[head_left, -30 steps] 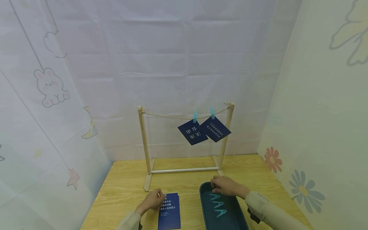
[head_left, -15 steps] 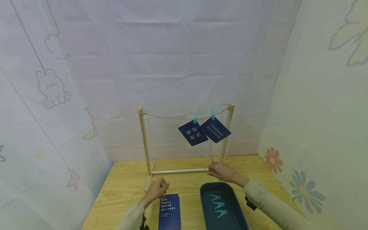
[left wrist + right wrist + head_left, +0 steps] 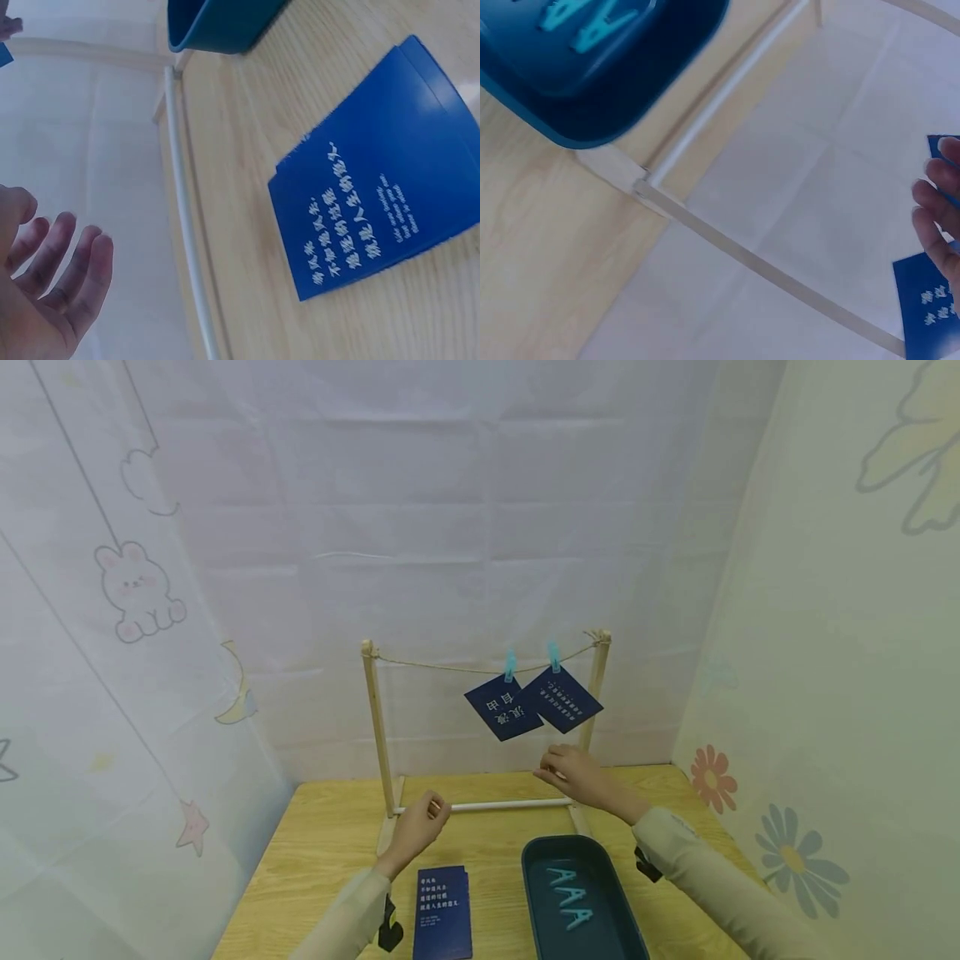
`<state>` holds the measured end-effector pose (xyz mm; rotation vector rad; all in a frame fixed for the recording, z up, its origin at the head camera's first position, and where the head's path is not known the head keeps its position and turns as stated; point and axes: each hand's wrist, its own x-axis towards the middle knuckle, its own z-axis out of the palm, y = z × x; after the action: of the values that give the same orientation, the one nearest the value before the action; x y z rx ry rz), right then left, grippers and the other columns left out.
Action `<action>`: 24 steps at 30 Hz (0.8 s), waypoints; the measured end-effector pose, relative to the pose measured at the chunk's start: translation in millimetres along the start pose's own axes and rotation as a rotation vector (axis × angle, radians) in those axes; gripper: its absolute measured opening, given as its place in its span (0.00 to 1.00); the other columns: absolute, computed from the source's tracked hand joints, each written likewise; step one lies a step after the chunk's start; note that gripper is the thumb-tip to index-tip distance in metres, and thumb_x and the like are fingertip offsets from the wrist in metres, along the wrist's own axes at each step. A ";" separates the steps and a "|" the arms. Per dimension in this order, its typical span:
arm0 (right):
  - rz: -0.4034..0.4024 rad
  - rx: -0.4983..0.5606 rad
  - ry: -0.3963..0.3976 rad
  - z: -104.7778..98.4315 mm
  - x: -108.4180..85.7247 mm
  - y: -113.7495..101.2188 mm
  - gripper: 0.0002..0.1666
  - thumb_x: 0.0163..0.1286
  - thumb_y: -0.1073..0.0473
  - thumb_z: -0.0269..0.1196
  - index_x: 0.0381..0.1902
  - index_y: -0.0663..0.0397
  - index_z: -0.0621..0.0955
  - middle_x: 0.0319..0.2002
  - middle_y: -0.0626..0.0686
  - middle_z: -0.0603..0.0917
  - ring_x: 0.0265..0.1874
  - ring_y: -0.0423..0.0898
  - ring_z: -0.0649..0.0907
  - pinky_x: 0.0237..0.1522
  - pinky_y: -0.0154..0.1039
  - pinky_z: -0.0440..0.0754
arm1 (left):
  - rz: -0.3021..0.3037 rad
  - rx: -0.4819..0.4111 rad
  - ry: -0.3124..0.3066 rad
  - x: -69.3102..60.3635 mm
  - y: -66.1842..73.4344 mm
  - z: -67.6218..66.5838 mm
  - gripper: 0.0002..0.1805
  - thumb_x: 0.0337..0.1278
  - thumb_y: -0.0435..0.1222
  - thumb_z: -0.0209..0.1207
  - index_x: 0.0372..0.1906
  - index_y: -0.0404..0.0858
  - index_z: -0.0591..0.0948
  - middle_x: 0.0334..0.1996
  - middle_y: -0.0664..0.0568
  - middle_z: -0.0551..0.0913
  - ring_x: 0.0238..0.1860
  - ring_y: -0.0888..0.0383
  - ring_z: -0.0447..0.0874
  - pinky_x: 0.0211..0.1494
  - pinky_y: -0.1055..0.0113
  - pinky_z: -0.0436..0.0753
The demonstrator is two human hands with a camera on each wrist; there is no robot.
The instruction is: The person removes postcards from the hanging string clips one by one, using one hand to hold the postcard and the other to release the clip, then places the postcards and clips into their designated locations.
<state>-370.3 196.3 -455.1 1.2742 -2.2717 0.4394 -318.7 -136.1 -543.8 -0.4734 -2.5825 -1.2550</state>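
My left hand [image 3: 417,832] hovers over the table, just beyond a pile of dark blue printed cards [image 3: 442,920]. In the left wrist view its fingers [image 3: 88,281] bend loosely, and nothing shows between them. My right hand [image 3: 587,781] is raised below two hanging blue cards, apart from the tray. Nothing is seen in its relaxed fingers [image 3: 930,201], though the thumb is hidden in the right wrist view. The left card [image 3: 497,706] and the right card [image 3: 567,700] overlap, each clipped by a light blue clothespin [image 3: 555,657] to a string [image 3: 442,667].
A wooden frame [image 3: 378,735] with a white lower bar [image 3: 498,806] carries the string at the back of the table [image 3: 300,877]. Front right stands a dark teal tray [image 3: 529,893] with three clothespins [image 3: 572,896] in it. Printed cloth walls [image 3: 420,527] surround the table.
My right hand has left the tray and risen toward the hanging cards. My left hand has come off the card pile and moved up and forward. Cards and tray stay put.
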 end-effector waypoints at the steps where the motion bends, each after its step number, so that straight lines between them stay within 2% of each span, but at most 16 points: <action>1: -0.017 -0.012 0.027 -1.4 3.2 1.5 0.05 0.68 0.61 0.67 0.31 0.51 0.81 0.27 0.44 0.77 0.25 0.38 0.73 0.26 0.33 0.77 | -0.003 0.008 0.012 2.2 2.9 0.4 0.12 0.74 0.43 0.55 0.44 0.38 0.80 0.32 0.52 0.82 0.27 0.62 0.80 0.27 0.69 0.82; 4: -0.054 -0.044 0.095 -7.3 12.8 4.2 0.06 0.64 0.62 0.69 0.30 0.51 0.81 0.27 0.44 0.76 0.24 0.38 0.72 0.25 0.33 0.75 | -0.004 0.001 0.033 9.0 10.3 2.3 0.11 0.73 0.43 0.55 0.45 0.38 0.80 0.33 0.53 0.82 0.31 0.60 0.80 0.32 0.66 0.82; 8: -0.085 -0.085 0.150 -17.8 24.5 3.3 0.07 0.61 0.63 0.71 0.30 0.51 0.81 0.27 0.45 0.78 0.24 0.40 0.72 0.25 0.35 0.74 | 0.027 -0.023 0.056 16.4 17.8 4.9 0.11 0.73 0.40 0.56 0.46 0.36 0.79 0.35 0.52 0.82 0.33 0.57 0.82 0.35 0.65 0.84; 15: -0.127 -0.127 0.215 -33.0 45.3 -0.3 0.11 0.69 0.56 0.66 0.29 0.54 0.81 0.26 0.49 0.78 0.24 0.44 0.72 0.27 0.39 0.74 | 0.031 -0.077 0.107 27.6 27.6 8.8 0.09 0.72 0.40 0.57 0.46 0.38 0.79 0.36 0.53 0.81 0.36 0.58 0.81 0.38 0.63 0.84; 21: -0.149 -0.169 0.269 -44.2 65.3 -1.4 0.09 0.60 0.61 0.72 0.28 0.55 0.80 0.27 0.50 0.78 0.25 0.46 0.71 0.27 0.39 0.72 | 0.055 -0.113 0.160 37.7 37.5 12.0 0.07 0.71 0.38 0.58 0.44 0.39 0.79 0.36 0.52 0.80 0.37 0.56 0.81 0.41 0.62 0.84; 24: -0.134 -0.181 0.272 -51.2 75.5 -2.2 0.11 0.60 0.61 0.72 0.27 0.55 0.79 0.28 0.50 0.76 0.27 0.46 0.70 0.29 0.40 0.72 | 0.093 -0.114 0.192 42.7 41.9 14.6 0.06 0.70 0.36 0.59 0.42 0.36 0.79 0.35 0.50 0.81 0.36 0.54 0.81 0.40 0.61 0.85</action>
<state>-388.3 168.0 -370.2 1.1880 -1.9406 0.3284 -342.9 -92.3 -508.0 -0.4637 -2.3146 -1.3500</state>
